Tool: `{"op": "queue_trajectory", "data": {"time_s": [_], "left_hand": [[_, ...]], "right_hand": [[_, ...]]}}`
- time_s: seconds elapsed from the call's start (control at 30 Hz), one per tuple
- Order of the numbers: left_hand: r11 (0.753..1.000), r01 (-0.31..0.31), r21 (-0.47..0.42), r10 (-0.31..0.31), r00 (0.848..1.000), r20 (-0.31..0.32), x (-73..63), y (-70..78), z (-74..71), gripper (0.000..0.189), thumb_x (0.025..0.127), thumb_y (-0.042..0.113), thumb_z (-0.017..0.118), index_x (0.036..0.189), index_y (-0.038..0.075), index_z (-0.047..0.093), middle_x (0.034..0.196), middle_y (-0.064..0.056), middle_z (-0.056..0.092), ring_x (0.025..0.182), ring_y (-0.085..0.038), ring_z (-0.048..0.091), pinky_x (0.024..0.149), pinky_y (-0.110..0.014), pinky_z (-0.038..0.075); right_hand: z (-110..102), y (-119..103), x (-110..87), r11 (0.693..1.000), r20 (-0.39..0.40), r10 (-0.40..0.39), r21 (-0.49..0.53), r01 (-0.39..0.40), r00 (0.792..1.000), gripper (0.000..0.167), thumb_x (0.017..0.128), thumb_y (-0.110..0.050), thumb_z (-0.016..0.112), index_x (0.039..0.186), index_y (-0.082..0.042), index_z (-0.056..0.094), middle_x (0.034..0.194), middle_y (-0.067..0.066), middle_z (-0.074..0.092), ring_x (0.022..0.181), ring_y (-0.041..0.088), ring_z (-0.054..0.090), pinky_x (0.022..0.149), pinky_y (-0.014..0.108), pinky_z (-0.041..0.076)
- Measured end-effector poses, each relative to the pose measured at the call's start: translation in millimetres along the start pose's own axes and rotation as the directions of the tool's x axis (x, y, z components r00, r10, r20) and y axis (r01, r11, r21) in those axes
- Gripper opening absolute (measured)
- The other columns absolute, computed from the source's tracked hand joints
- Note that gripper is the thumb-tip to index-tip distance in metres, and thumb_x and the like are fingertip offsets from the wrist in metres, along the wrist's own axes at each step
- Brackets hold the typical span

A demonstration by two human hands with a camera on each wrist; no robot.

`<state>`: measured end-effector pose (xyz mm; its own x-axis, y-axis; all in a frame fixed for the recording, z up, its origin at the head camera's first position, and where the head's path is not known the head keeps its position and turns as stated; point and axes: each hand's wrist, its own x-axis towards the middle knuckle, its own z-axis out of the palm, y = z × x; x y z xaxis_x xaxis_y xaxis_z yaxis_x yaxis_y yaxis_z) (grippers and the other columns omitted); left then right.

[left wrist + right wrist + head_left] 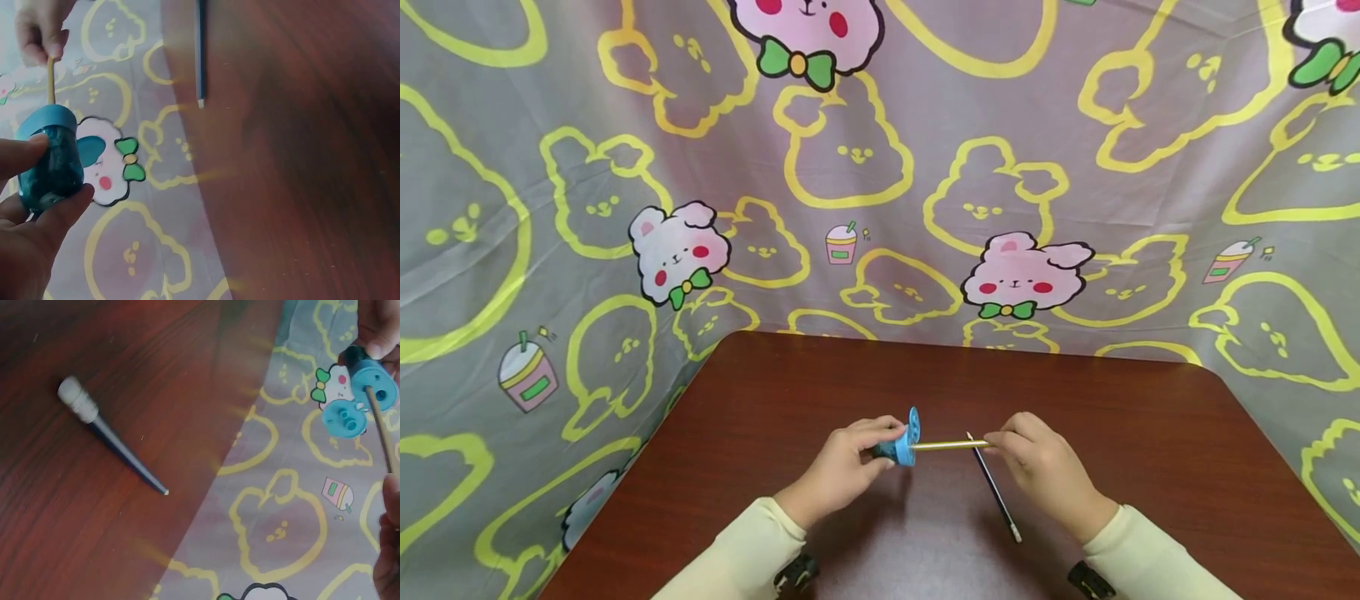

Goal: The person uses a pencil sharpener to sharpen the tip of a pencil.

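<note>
My left hand (844, 465) grips a blue pencil sharpener (906, 451), thumb on one side and fingers around the other. Its body is dark translucent teal, and the round lid (344, 420) is flipped open on its hinge. In the right wrist view the top has holes of different sizes. A yellow pencil (951, 445) runs into one hole, its tip hidden inside. The fingertips of my right hand (1047, 467) pinch the pencil's other end. Below it, a dark blue pencil (997, 493) with a white eraser end lies on the table.
The dark red-brown wooden table (760, 392) has rounded far corners. A grey curtain (910, 225) with yellow outlines and rabbit faces hangs behind it and along both sides. Each wrist carries a small black strap device, such as the one at the left sleeve (737, 546).
</note>
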<state>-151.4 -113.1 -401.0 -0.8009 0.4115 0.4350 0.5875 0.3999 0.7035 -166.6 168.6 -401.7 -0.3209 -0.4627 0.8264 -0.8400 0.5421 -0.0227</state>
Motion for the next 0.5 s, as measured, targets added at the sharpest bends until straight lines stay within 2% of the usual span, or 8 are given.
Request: {"op": "queue_trajectory", "data": {"time_s": [0.07, 0.13, 0.23, 0.3, 0.4, 0.43, 0.47, 0.5], "left_hand": [[0.998, -0.047, 0.043, 0.047, 0.999, 0.012, -1.0, -0.4, 0.4, 0.044, 0.077, -0.011, 0.073, 0.120, -0.003, 0.066, 0.123, -0.012, 0.064, 0.109, -0.025, 0.060, 0.067, -0.019, 0.051], [0.989, -0.112, 0.096, 0.111, 0.994, 0.015, -1.5, -1.6, 1.1, 0.044, 0.076, -0.011, 0.073, 0.119, -0.004, 0.066, 0.122, -0.012, 0.065, 0.109, -0.027, 0.060, 0.065, -0.019, 0.050], [0.954, -0.226, 0.197, 0.230, 0.973, 0.005, -1.0, -3.6, 1.8, 0.044, 0.074, -0.013, 0.074, 0.116, -0.004, 0.068, 0.119, -0.012, 0.066, 0.111, -0.027, 0.060, 0.077, -0.023, 0.053], [0.913, -0.300, 0.276, 0.311, 0.950, 0.003, -0.4, -4.9, 2.0, 0.045, 0.072, -0.016, 0.073, 0.115, -0.003, 0.069, 0.117, -0.011, 0.067, 0.111, -0.027, 0.060, 0.086, -0.027, 0.053], [0.846, -0.383, 0.371, 0.401, 0.916, 0.031, -0.2, -6.0, 2.2, 0.046, 0.071, -0.016, 0.073, 0.114, -0.001, 0.070, 0.115, -0.009, 0.067, 0.109, -0.026, 0.060, 0.092, -0.030, 0.050], [0.832, -0.396, 0.389, 0.415, 0.909, 0.040, -0.4, -6.3, 2.2, 0.046, 0.071, -0.016, 0.073, 0.115, -0.001, 0.070, 0.115, -0.009, 0.067, 0.110, -0.025, 0.060, 0.092, -0.030, 0.050], [0.825, -0.400, 0.399, 0.419, 0.907, 0.043, -0.6, -6.2, 2.0, 0.046, 0.071, -0.016, 0.073, 0.115, -0.001, 0.070, 0.115, -0.009, 0.067, 0.110, -0.025, 0.060, 0.092, -0.030, 0.051], [0.827, -0.396, 0.399, 0.415, 0.909, 0.042, -0.6, -5.9, 1.8, 0.046, 0.071, -0.016, 0.073, 0.115, 0.000, 0.070, 0.116, -0.010, 0.067, 0.110, -0.025, 0.060, 0.092, -0.030, 0.051]], "right_hand": [[0, -1, 0.6, 1.000, 0.023, 0.029, 0.008, -0.029, 0.999, 0.042, 0.100, -0.036, 0.047, 0.079, -0.008, 0.070, 0.075, -0.003, 0.055, 0.067, 0.010, 0.053, 0.059, 0.020, 0.046], [-1, -3, 1.8, 0.995, 0.062, 0.095, 0.036, -0.098, 0.994, 0.027, 0.094, -0.029, 0.061, 0.077, -0.010, 0.070, 0.073, -0.006, 0.055, 0.065, 0.006, 0.053, 0.058, 0.018, 0.045], [-3, -6, 5.5, 0.955, 0.190, 0.253, 0.108, -0.276, 0.949, 0.008, 0.080, -0.013, 0.077, 0.075, -0.011, 0.071, 0.072, -0.010, 0.058, 0.064, 0.001, 0.052, 0.056, 0.017, 0.044], [-6, -6, 8.8, 0.880, 0.332, 0.381, 0.157, -0.449, 0.863, 0.012, 0.072, -0.004, 0.081, 0.075, -0.012, 0.072, 0.072, -0.011, 0.061, 0.065, -0.001, 0.052, 0.056, 0.018, 0.044], [-8, -4, 13.4, 0.702, 0.541, 0.513, 0.182, -0.689, 0.666, 0.005, 0.079, -0.007, 0.076, 0.076, -0.009, 0.073, 0.067, -0.006, 0.060, 0.058, 0.002, 0.049, 0.051, 0.022, 0.043], [-9, -3, 14.1, 0.658, 0.582, 0.534, 0.170, -0.734, 0.613, 0.004, 0.081, -0.009, 0.075, 0.077, -0.008, 0.073, 0.067, -0.005, 0.061, 0.058, 0.003, 0.048, 0.051, 0.022, 0.042], [-9, -2, 14.7, 0.633, 0.600, 0.551, 0.154, -0.759, 0.580, 0.005, 0.082, -0.011, 0.075, 0.078, -0.008, 0.073, 0.067, -0.005, 0.061, 0.058, 0.004, 0.048, 0.051, 0.022, 0.041], [-9, -1, 14.9, 0.633, 0.596, 0.558, 0.145, -0.761, 0.578, 0.005, 0.083, -0.012, 0.074, 0.079, -0.008, 0.074, 0.068, -0.004, 0.062, 0.059, 0.005, 0.050, 0.052, 0.023, 0.042]]}}
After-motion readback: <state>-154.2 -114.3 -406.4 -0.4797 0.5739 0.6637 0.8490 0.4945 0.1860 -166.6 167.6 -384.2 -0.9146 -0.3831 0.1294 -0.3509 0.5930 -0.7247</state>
